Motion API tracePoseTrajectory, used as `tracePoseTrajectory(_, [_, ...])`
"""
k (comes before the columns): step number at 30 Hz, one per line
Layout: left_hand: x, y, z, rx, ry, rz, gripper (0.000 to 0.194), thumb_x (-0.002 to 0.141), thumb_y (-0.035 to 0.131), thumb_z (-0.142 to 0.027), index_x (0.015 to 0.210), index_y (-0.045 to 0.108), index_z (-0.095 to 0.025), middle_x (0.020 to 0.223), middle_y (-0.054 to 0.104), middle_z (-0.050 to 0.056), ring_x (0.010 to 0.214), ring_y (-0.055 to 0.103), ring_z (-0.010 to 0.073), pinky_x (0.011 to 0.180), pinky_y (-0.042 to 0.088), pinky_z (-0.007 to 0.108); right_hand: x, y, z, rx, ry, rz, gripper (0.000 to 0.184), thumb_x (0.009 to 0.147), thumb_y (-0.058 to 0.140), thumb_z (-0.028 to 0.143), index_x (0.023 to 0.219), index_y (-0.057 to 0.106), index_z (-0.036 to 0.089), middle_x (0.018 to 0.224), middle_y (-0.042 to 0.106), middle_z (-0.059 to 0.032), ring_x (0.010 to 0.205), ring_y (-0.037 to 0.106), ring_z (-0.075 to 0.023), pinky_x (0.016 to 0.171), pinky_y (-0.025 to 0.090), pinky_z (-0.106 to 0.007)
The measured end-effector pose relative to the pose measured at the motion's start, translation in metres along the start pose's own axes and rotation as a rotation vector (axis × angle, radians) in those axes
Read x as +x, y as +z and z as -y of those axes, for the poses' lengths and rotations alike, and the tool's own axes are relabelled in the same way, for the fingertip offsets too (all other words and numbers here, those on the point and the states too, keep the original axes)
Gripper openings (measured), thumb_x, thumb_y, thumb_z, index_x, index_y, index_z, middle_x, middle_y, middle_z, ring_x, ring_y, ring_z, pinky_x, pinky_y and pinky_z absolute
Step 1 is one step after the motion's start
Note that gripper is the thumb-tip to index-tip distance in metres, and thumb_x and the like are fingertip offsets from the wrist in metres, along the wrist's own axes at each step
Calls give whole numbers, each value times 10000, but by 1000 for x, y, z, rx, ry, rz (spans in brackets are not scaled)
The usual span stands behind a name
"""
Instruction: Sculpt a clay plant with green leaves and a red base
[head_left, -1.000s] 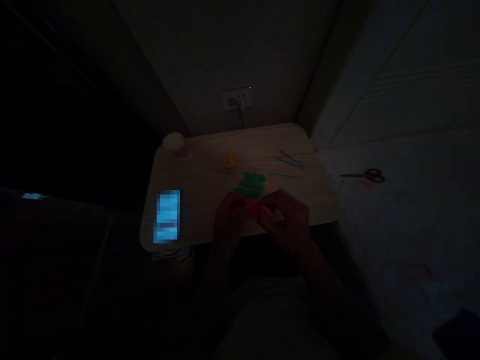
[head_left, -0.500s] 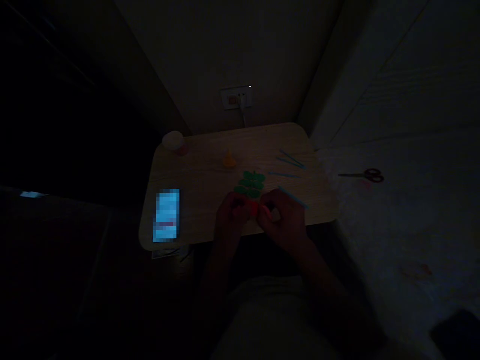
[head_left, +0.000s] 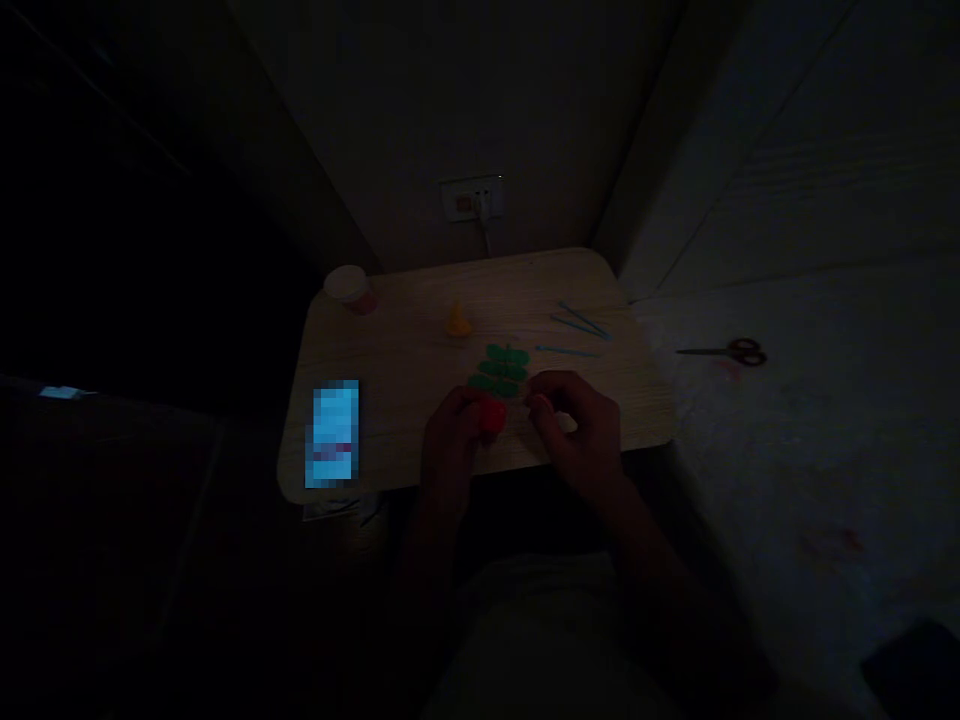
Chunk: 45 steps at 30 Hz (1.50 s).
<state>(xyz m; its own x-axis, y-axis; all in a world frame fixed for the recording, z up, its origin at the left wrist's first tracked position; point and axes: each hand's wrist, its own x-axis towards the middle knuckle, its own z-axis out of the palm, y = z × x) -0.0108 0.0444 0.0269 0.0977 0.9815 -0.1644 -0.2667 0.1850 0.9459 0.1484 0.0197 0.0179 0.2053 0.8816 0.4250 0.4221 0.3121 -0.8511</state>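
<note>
In the dim light, my left hand (head_left: 453,430) pinches a small, rounded red piece (head_left: 492,416) near the front edge of the table. My right hand (head_left: 576,420) is a little apart from it, with thumb and forefinger closed together. Whatever is between those fingertips is too small and dark to make out. Just beyond both hands lie green leaf-like pieces (head_left: 504,370), arranged in rows. Farther back stands a small yellow-orange piece (head_left: 458,322) with a pointed top. Several thin blue sticks (head_left: 568,351) rest on the right part of the table.
A glowing phone (head_left: 332,432) lies on the left of the wooden table (head_left: 397,360). A pale cup (head_left: 350,287) stands at the back left corner. Scissors (head_left: 731,352) lie on a pale surface to the right. A wall socket (head_left: 472,199) holds a plugged-in cable.
My hands have moved apart, and the red piece now shows in my left hand. The right hand has shifted slightly right, and the nearest blue stick no longer shows.
</note>
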Motion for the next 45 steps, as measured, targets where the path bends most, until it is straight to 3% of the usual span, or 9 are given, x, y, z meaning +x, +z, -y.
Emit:
tracePoseTrajectory(6, [0, 1, -1, 36, 13, -10, 203, 807, 706, -397, 837, 693, -198, 734, 625, 7, 627, 494, 127, 565, 400, 251, 3, 2, 8, 50, -99, 60, 196, 988, 621, 189, 960, 803, 256, 830, 768, -35, 723, 690, -191, 669, 552, -335])
tracePoseTrajectory(17, [2, -5, 8, 182, 131, -55, 309, 800, 814, -447, 1011, 752, -231, 817, 677, 1, 677, 551, 138, 621, 432, 251, 3, 2, 7, 50, -60, 37, 212, 974, 634, 190, 992, 829, 269, 805, 761, -31, 717, 676, -196, 645, 533, -328])
tracePoseTrajectory(21, [0, -7, 3, 244, 235, -17, 268, 908, 736, -434, 1096, 810, -259, 1006, 742, 50, 855, 648, 193, 737, 494, 294, 3, 1, 4, 40, -58, 20, 228, 941, 597, 152, 887, 802, 235, 748, 712, -20, 643, 611, -171, 624, 485, -314])
tracePoseTrajectory(24, [1, -9, 1, 301, 317, 24, 241, 945, 694, -422, 1012, 838, -241, 969, 742, 62, 912, 671, 212, 807, 518, 315, 3, 1, 4, 18, -13, 36, 220, 920, 583, 145, 837, 773, 219, 714, 681, -9, 609, 592, -159, 582, 447, -293])
tracePoseTrajectory(28, [5, -16, 4, 299, 252, -62, 286, 882, 771, -455, 1055, 815, -232, 988, 771, 56, 870, 692, 204, 754, 539, 297, 3, 2, 1, 20, 31, 56, 214, 938, 590, 176, 866, 786, 221, 749, 720, -17, 617, 612, -163, 576, 455, -285])
tracePoseTrajectory(32, [19, -29, 2, 363, 258, -168, 341, 808, 843, -432, 1073, 795, -222, 1015, 778, 50, 898, 698, 204, 771, 546, 290, 2, 4, -4, 41, 44, 52, 188, 930, 637, 195, 875, 813, 231, 777, 768, -26, 661, 668, -179, 615, 494, -295])
tracePoseTrajectory(36, [46, -44, -2, 520, 355, -244, 271, 847, 812, -371, 1072, 787, -223, 965, 763, 38, 820, 660, 179, 728, 512, 277, 1, 5, -7, 52, 70, 49, 171, 908, 663, 193, 876, 829, 220, 767, 783, -32, 626, 668, -174, 586, 494, -286])
tracePoseTrajectory(41, [76, -59, 13, 834, 449, -141, 204, 912, 702, -255, 1099, 778, -228, 1131, 760, 89, 1035, 686, 256, 881, 528, 358, -1, 6, -11, 52, 86, 41, 167, 903, 670, 196, 882, 835, 207, 790, 806, -46, 648, 705, -183, 592, 511, -277])
tracePoseTrajectory(45, [80, -65, 25, 962, 463, -97, 268, 963, 646, -283, 1197, 752, -208, 1180, 729, 127, 1103, 668, 294, 989, 507, 429, -1, 7, -17, 52, 135, 63, 187, 930, 655, 219, 849, 823, 204, 740, 786, -41, 603, 680, -177, 562, 497, -274])
